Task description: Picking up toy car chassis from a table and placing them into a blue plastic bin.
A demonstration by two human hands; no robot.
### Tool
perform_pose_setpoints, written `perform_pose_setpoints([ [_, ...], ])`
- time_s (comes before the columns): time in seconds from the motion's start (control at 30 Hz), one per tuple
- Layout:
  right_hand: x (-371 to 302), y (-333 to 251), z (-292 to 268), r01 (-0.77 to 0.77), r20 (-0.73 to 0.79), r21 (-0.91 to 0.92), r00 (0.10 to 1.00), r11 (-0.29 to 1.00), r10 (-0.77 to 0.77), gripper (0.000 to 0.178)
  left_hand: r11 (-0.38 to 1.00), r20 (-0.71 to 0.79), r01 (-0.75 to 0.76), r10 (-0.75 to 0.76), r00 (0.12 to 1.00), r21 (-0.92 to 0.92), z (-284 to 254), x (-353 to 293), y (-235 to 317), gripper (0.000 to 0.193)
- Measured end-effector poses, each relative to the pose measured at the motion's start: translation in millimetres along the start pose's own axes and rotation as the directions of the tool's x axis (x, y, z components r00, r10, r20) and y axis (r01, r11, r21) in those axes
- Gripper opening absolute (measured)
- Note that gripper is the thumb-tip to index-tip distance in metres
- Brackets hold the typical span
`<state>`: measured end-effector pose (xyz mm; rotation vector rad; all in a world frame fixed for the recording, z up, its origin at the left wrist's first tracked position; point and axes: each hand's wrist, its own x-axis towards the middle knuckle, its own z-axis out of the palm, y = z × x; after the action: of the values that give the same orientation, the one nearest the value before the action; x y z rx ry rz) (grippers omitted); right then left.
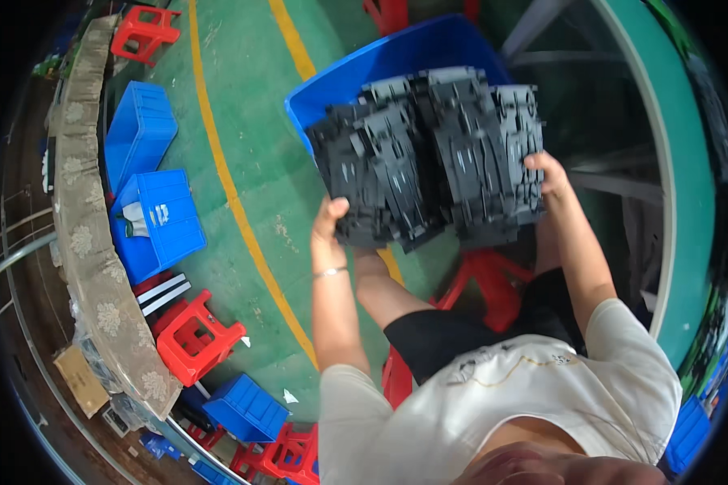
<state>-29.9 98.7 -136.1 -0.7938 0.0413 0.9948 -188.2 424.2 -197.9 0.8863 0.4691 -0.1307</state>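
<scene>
Between my two hands is a wide bundle of black molded plastic parts [469, 153], stacked side by side in several rows. My left hand [329, 218] grips the bundle's lower left corner, thumb on top. On the right edge, my right hand [548, 174] clasps it with the thumb over the outer row. My other fingers are hidden behind or under the parts. Just beyond the bundle stands a large blue plastic bin [364, 69], its near side covered by the parts; whether they touch its rim I cannot tell.
To my right runs a green-topped table [687, 267] with a pale edge. A red stool [493, 283] stands beneath the parts. Along the left, blue crates [174, 214] and a red stool [194, 335] line a cloth-covered bench [85, 234]. Yellow lines [234, 202] mark the green floor [259, 145].
</scene>
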Motion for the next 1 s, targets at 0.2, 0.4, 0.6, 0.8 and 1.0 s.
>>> perform_pose_setpoints([
  [0.2, 76.0, 41.4, -73.0, -0.293, 0.0, -0.218, 0.954, 0.931, 0.3, 0.064, 0.998, -0.098, 0.053, -0.051, 0.994, 0.024, -67.8, 29.1, -83.6, 0.076],
  [0.4, 132.5, 78.5, -150.2, -0.561, -0.181, -0.188, 0.826, 0.806, 0.533, 0.051, 0.961, -0.194, 0.253, -0.272, 0.943, -0.115, -76.1, 71.7, -123.1, 0.068],
  [0.6, 158.3, 99.5, -151.9, -0.597, -0.29, -0.184, 0.792, 0.781, 0.537, 0.047, 0.952, -0.331, 0.293, -0.307, 0.892, -0.093, -82.0, 92.3, -136.7, 0.063],
  [0.8, 141.4, 98.0, -170.9, -0.549, -0.295, -0.263, 0.829, 0.794, 0.475, 0.046, 0.929, -0.389, 0.362, -0.306, 0.869, 0.077, -75.4, 95.9, -133.2, 0.051],
  [1.0, 140.2, 72.3, -154.2, -0.439, -0.197, -0.374, 0.898, 0.817, 0.393, 0.044, 0.731, -0.657, 0.439, 0.017, 0.754, 0.522, -92.9, 96.9, -177.8, 0.059],
])
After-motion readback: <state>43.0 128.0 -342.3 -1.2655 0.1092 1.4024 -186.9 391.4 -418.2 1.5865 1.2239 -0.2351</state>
